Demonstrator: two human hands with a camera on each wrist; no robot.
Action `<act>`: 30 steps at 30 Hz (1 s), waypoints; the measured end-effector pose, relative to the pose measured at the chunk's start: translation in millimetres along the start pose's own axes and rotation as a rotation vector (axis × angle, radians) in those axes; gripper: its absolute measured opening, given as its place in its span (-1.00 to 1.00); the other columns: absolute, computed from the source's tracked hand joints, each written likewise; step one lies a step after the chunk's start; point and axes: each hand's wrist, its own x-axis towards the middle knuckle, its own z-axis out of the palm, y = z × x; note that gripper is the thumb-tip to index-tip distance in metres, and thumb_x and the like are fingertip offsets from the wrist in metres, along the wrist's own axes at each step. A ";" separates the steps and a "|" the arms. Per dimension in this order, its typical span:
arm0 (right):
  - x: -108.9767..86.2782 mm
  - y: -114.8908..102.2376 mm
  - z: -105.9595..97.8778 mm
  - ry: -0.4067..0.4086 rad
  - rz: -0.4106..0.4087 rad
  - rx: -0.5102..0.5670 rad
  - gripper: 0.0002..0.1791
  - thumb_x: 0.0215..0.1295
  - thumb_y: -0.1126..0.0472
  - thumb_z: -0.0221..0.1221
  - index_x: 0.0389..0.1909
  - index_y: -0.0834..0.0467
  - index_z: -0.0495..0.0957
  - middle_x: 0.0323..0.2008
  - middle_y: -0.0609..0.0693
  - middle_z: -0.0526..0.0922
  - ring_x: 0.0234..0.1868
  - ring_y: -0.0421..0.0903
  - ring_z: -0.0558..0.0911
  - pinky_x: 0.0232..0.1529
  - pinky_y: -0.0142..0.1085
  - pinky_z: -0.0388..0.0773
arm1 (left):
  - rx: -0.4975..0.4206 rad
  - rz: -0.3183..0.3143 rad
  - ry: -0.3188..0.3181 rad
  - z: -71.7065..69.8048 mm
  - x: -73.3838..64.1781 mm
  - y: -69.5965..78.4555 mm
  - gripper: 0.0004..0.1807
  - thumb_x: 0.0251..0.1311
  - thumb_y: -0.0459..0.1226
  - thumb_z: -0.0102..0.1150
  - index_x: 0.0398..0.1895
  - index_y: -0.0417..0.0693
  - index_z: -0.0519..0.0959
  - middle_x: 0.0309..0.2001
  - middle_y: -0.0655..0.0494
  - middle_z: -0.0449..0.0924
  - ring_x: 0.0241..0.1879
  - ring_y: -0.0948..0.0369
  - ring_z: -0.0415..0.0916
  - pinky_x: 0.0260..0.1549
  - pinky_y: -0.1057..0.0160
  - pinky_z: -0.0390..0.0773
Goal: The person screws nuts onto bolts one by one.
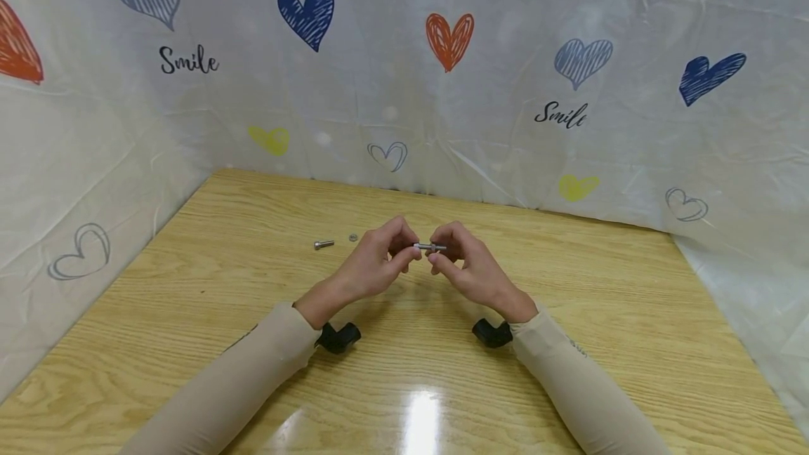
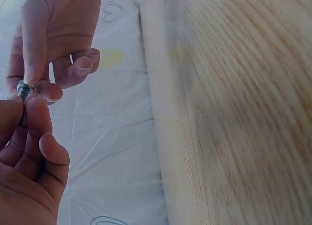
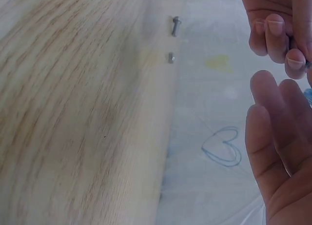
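In the head view, a silver bolt (image 1: 425, 246) is held level above the wooden table between both hands. My left hand (image 1: 373, 262) pinches its head end between thumb and fingers. A small nut (image 1: 433, 248) sits partway along the shaft, and my right hand (image 1: 474, 269) has its thumb and index finger at it. The left wrist view shows the bolt's threads (image 2: 23, 92) between the two hands, with the right thumb pressed at the nut. In the right wrist view, the fingertips hide most of the bolt.
Left of the hands, a second bolt (image 1: 324, 244) and a loose nut (image 1: 353, 237) lie on the wooden table (image 1: 600, 314). A white cloth (image 1: 379, 104) printed with hearts hangs behind it. Black wrist devices (image 1: 339, 338) protrude inward from both sleeves.
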 end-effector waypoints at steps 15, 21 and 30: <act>-0.4 -0.8 -1.7 0.001 0.042 -0.078 -0.75 0.49 0.05 -0.03 -0.18 0.13 0.52 -0.31 -0.08 0.58 -0.37 -0.02 0.63 -0.46 -0.24 0.50 | 0.000 0.018 0.001 1.0 1.0 -0.4 -0.96 0.33 -0.37 0.08 -0.25 -0.11 0.43 -0.44 0.16 0.51 -0.55 0.05 0.50 -0.57 0.18 0.49; -1.1 -2.1 -1.7 -0.002 0.043 -0.032 -0.77 0.37 0.14 0.15 -0.02 0.06 0.40 -0.18 0.03 0.56 -0.33 -0.02 0.63 -0.32 -0.14 0.53 | -0.011 0.017 -0.003 0.1 0.8 0.0 -0.95 0.33 -0.38 0.08 -0.24 -0.12 0.43 -0.44 0.14 0.50 -0.55 0.04 0.51 -0.58 0.15 0.50; 0.2 -3.3 -1.1 0.007 -0.026 -0.012 -0.84 0.41 0.24 0.09 -0.06 0.13 0.38 -0.26 0.00 0.57 -0.37 0.08 0.64 -0.31 -0.21 0.59 | 0.000 0.012 -0.002 -0.3 0.5 1.7 -0.94 0.33 -0.38 0.09 -0.24 -0.08 0.42 -0.43 0.15 0.51 -0.55 0.04 0.51 -0.57 0.15 0.50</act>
